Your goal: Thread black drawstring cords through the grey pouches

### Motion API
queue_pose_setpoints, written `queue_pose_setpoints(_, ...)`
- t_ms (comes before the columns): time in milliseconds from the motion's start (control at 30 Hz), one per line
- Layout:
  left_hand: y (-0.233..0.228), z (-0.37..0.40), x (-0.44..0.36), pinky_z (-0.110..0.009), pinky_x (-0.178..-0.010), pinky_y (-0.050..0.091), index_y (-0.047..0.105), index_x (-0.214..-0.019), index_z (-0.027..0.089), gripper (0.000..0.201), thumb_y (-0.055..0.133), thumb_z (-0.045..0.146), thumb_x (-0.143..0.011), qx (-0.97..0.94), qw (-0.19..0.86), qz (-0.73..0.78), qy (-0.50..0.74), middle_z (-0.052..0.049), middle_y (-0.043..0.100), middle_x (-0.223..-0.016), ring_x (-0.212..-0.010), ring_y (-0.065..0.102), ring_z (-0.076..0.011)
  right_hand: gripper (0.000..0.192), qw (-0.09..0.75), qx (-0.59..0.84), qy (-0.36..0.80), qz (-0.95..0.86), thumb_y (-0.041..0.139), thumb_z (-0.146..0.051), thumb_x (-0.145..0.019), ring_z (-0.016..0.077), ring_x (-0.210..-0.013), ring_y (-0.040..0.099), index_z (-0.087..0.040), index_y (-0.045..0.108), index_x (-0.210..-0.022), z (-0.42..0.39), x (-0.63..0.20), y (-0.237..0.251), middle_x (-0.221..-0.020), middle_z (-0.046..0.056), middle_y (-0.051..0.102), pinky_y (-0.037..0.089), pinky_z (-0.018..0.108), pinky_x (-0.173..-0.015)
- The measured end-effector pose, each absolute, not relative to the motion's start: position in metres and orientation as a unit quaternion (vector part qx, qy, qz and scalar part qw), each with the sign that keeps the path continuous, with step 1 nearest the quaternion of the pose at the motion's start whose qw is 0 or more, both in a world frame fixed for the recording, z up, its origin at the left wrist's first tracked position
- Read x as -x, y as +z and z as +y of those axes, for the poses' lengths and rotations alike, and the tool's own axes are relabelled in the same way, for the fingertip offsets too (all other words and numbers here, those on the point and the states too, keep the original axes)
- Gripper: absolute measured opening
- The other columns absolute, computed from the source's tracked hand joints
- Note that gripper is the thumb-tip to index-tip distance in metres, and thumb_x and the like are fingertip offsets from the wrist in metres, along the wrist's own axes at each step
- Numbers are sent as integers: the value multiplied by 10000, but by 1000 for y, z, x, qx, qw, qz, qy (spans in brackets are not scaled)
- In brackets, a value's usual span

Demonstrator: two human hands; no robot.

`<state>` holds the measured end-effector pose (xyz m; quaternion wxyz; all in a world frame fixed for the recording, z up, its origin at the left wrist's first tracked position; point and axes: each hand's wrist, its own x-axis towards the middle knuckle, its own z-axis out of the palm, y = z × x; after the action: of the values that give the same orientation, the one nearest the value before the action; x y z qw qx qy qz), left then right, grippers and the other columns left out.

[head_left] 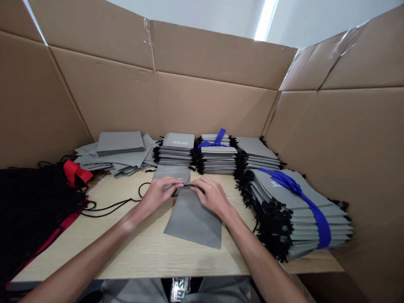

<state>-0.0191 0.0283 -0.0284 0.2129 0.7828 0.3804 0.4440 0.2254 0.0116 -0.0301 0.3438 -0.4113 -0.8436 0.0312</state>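
Note:
A flat grey drawstring pouch (197, 216) hangs down toward me over the light wooden table, its top edge between my hands. My left hand (162, 191) pinches a black cord (188, 185) at that edge. Fingers bent, my right hand (210, 193) grips the same cord and the pouch's top corner; its fingertips are partly hidden. Just behind my hands lies another grey pouch (170, 172) with white lettering, partly covered by them. Loose black cord (116, 205) runs from my left hand's side toward the left of the table.
A heap of black cords (34, 210) with a red ribbon (76, 173) lies at left. Loose grey pouches (120, 143) and neat pouch stacks (179, 141) line the back. A large stack (303, 202) tied with blue ribbon stands at right. Cardboard walls (214, 101) enclose the table.

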Motion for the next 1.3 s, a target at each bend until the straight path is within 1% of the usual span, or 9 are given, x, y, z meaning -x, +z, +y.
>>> queue_pose_setpoints(67, -30, 28, 16, -392, -980, 620, 900, -1040, 262, 325, 707, 516, -978, -757, 266, 399, 444, -79, 882, -1118, -1054, 810, -313, 182, 344, 413, 25, -843, 636, -271, -1104, 239, -1005, 689, -286, 800, -1181, 12, -224, -31, -1032, 63, 778, 510, 332, -869)
queue_pose_setpoints(200, -30, 30, 16, -343, -855, 638, 892, -987, 230, 366, 750, 564, -941, -729, 323, 411, 441, -89, 888, -1042, -964, 813, -300, 170, 341, 414, 30, -843, 656, -316, -1103, 235, -1029, 677, -296, 804, -1184, 14, -226, -31, -1075, 55, 788, 502, 333, -888)
queue_pose_setpoints(333, -26, 38, 26, -310, -787, 612, 867, -918, 221, 377, 748, 579, -925, -720, 266, 432, 473, -88, 873, -957, -908, 793, -284, 175, 346, 461, 35, -816, 763, -414, -1036, 239, -973, 663, -264, 802, -1118, 19, -247, -24, -1007, 51, 788, 485, 347, -872)
queue_pose_setpoints(433, -22, 45, 38, -302, -747, 596, 850, -892, 215, 401, 755, 604, -898, -700, 234, 448, 504, -91, 859, -930, -869, 781, -275, 156, 352, 493, 44, -795, 780, -401, -1013, 238, -947, 666, -248, 806, -1037, 23, -267, -20, -963, 49, 775, 476, 340, -846)
queue_pose_setpoints(633, -21, 50, 46, -306, -747, 592, 835, -907, 212, 417, 747, 619, -893, -687, 229, 450, 523, -96, 854, -944, -854, 774, -263, 65, 375, 469, 97, -794, 742, -240, -994, 187, -812, 662, -222, 804, -991, 28, -274, -21, -939, 32, 748, 487, 292, -760)
queue_pose_setpoints(767, -19, 47, 43, -310, -747, 600, 831, -888, 213, 409, 733, 610, -902, -708, 214, 443, 506, -89, 849, -905, -824, 769, -263, 113, 370, 467, 94, -798, 708, -164, -970, 169, -753, 607, -214, 789, -1031, 27, -268, -22, -943, 23, 686, 481, 287, -739)
queue_pose_setpoints(900, -18, 45, 43, -322, -824, 608, 836, -889, 222, 379, 709, 577, -925, -727, 184, 430, 503, -91, 854, -921, -863, 773, -270, 76, 361, 466, 104, -801, 688, -186, -982, 183, -793, 594, -211, 756, -961, 25, -266, -23, -920, 22, 626, 474, 296, -755)
queue_pose_setpoints(1067, -21, 46, 45, -337, -858, 616, 831, -918, 227, 396, 677, 591, -939, -739, 180, 425, 490, -97, 860, -960, -909, 779, -282, 139, 348, 461, 124, -807, 657, -185, -1004, 194, -857, 591, -199, 726, -884, 23, -265, -21, -905, 25, 584, 458, 295, -778)
queue_pose_setpoints(1300, -14, 42, 42, -341, -830, 610, 806, -963, 220, 403, 659, 594, -936, -734, 220, 440, 469, -96, 847, -981, -928, 780, -295, 170, 362, 474, 114, -795, 688, -218, -1028, 192, -850, 583, -194, 826, -931, 23, -264, -18, -906, 37, 590, 434, 297, -781)
